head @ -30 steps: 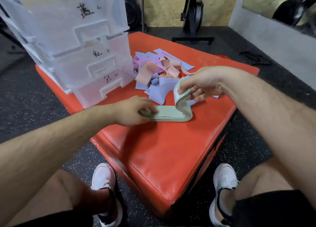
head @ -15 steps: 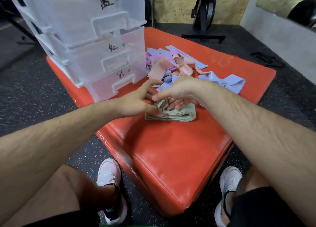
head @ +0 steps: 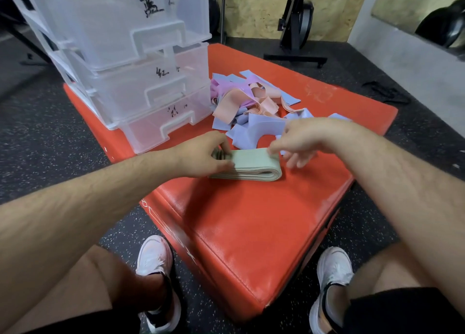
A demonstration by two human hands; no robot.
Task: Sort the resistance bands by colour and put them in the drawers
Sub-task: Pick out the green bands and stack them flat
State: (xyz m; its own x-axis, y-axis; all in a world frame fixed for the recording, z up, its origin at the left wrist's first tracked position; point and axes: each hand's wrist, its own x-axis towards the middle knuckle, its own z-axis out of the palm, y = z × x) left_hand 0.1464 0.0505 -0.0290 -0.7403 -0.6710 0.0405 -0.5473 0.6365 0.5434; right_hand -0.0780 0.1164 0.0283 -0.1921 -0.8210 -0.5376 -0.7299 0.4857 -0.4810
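Observation:
A folded stack of pale green resistance bands (head: pixel 254 163) lies on the red padded box (head: pixel 246 220). My left hand (head: pixel 201 156) grips the stack's left end, fingers curled round it. My right hand (head: pixel 299 141) hovers just above the stack's right end with fingers spread and blurred, holding nothing. Behind them lies a loose heap of blue, pink and purple bands (head: pixel 251 102). A clear plastic unit of three drawers (head: pixel 141 82), each with a handwritten label, stands on the box's far left corner; all drawers are shut.
Dark speckled rubber floor surrounds the box. My white shoes (head: pixel 156 278) and knees sit at its near edge. An exercise machine (head: pixel 297 24) stands by the back wall. A dark strap (head: pixel 385 94) lies on the floor to the right.
The green bands went from half-folded to a flat folded stack. My right hand let go of the stack's right end and lifted off it; my left hand took hold of the left end.

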